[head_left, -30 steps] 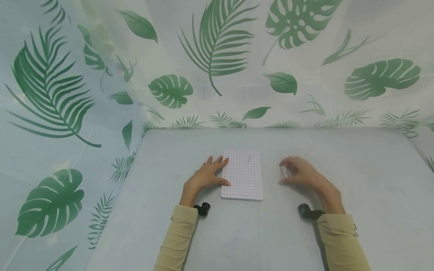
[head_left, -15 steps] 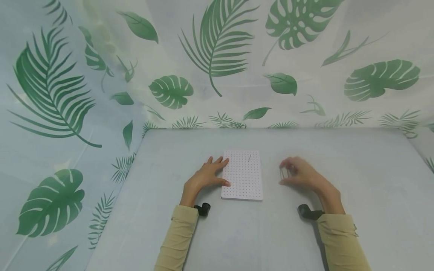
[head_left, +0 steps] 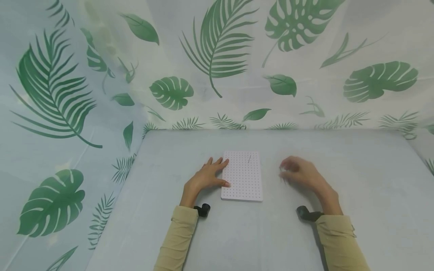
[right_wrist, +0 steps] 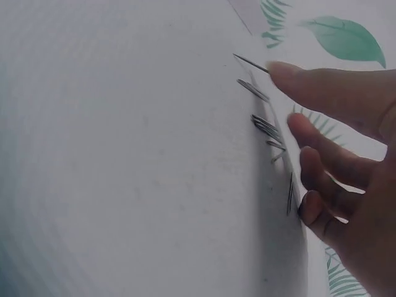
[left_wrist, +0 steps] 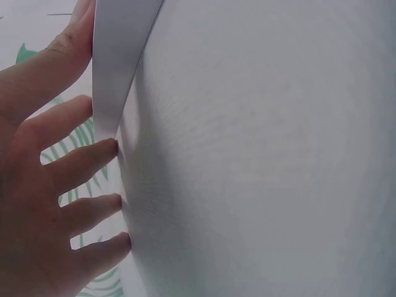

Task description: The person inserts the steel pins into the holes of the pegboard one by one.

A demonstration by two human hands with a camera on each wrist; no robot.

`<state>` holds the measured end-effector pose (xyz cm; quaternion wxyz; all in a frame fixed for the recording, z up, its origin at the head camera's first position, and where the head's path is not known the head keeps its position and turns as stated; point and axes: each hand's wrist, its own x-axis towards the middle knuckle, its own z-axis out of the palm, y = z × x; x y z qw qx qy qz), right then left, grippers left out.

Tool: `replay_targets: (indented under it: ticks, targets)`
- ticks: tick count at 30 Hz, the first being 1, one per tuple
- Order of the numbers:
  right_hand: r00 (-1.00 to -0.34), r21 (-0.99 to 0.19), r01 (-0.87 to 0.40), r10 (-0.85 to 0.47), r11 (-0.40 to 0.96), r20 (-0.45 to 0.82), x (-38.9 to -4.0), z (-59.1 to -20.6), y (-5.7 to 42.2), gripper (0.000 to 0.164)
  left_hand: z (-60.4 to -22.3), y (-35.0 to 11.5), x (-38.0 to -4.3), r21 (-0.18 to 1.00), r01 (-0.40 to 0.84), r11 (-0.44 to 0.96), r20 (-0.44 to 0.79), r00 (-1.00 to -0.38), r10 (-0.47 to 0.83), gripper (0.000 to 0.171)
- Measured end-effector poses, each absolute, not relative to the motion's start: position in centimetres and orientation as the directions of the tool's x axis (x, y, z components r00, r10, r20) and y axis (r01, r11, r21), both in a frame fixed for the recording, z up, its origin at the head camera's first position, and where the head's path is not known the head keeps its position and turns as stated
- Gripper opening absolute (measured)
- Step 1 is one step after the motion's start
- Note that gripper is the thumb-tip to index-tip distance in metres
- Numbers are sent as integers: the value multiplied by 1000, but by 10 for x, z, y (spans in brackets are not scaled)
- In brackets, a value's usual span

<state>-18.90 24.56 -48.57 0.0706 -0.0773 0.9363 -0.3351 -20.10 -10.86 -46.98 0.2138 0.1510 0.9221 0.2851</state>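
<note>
A white pegboard point(head_left: 242, 176) with a grid of small holes lies flat on the table, one thin dark pin point(head_left: 249, 159) at its upper right. My left hand point(head_left: 205, 176) rests at the board's left edge, fingers spread, thumb and fingertip on its face. To the right of the board, my right hand point(head_left: 301, 171) pinches a thin metal pin point(right_wrist: 250, 62) at the thumb tip; the index finger is largely hidden there. Below it, in the right wrist view, several loose metal pins point(right_wrist: 266, 128) lie on the table near the other fingertips.
The pale table point(head_left: 230, 241) meets a leaf-patterned sheet point(head_left: 234, 75) at the back and left. A black wrist camera point(head_left: 203, 210) sits at the left wrist and another black camera point(head_left: 306, 213) at the right.
My right thumb has moved up toward the fingers, narrowing the gap between them over the loose pins. The left hand and the pegboard stay in place.
</note>
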Motion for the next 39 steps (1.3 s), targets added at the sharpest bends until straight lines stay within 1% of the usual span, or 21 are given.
replay_targets:
  ticks: [8,16,29,39]
  targets:
    - [-991,-641,-65,-123,765,-47,-190,-485,240,29,-470,-109,-200,593,159,789,-303,-864,402,94]
    - [-991,-675,-92,-130,732,-5,-189,-484,234,21,-470,-110,-199,569,175,803,-293,-870,397,95]
    - [-987,-708,-41,-137,705,-80,-190,-482,227,23,-471,-112,-200,570,184,801,-289,-868,405,94]
    - [-986,-723,-59,-152,688,-64,-190,-480,221,22,-471,-111,-202,565,179,805,-303,-863,404,94]
